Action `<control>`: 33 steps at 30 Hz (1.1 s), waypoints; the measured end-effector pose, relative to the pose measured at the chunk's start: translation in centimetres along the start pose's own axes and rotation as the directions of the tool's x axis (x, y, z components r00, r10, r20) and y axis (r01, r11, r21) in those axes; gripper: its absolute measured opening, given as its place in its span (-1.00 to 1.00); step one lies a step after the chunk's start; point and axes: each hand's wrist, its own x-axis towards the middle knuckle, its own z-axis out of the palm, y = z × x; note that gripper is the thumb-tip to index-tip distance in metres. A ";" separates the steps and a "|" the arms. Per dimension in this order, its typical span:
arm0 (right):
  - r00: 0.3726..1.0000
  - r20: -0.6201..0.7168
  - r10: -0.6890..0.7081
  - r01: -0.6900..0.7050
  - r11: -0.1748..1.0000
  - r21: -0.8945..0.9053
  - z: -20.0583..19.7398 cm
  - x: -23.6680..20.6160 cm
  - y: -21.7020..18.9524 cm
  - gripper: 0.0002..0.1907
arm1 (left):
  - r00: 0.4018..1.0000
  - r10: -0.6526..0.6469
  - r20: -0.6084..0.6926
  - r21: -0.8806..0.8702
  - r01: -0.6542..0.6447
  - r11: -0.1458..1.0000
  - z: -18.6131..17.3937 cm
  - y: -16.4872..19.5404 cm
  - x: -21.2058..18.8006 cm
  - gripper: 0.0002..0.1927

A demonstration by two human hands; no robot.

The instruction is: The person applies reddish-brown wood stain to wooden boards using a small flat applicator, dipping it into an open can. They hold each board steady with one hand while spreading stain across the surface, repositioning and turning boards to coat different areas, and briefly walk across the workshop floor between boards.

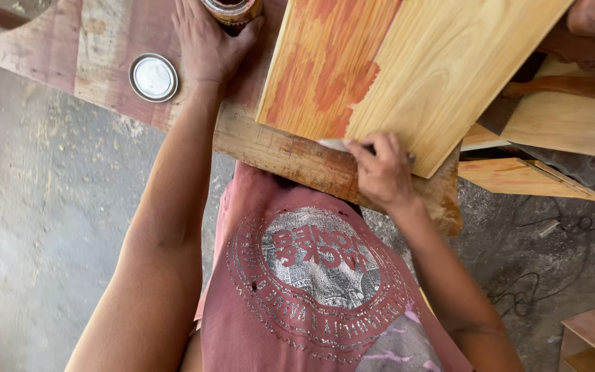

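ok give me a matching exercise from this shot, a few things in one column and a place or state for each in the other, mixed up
Things:
1. left hand
2. right hand
3. round metal lid
4. pale board

Places or states:
A. lies flat on the reddish workbench, left of the wrist
B. partly covered with orange stain, the rest bare
C. grips the open can at the top edge of the view
D. presses a small pad at the board's near edge

Pairs: 1-C, 2-D, 3-A, 4-B
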 end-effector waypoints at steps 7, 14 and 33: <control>0.957 -0.169 0.237 -0.233 0.971 0.047 1.2 -2.1 -1.2 -0.64 | 0.998 0.055 -0.012 -0.038 -0.056 0.998 -1.5 1.2 0.5 0.28; 0.885 -0.235 0.401 -0.372 0.915 0.158 0.5 -6.6 -6.0 -0.71 | 0.995 0.015 0.096 -0.233 0.008 0.972 -2.9 1.6 0.8 0.23; 0.914 -0.162 0.373 -0.390 0.916 -0.094 -6.1 -2.8 -17.7 -0.67 | 0.980 0.197 0.025 -0.563 -0.149 0.813 -5.8 1.5 -17.9 -0.02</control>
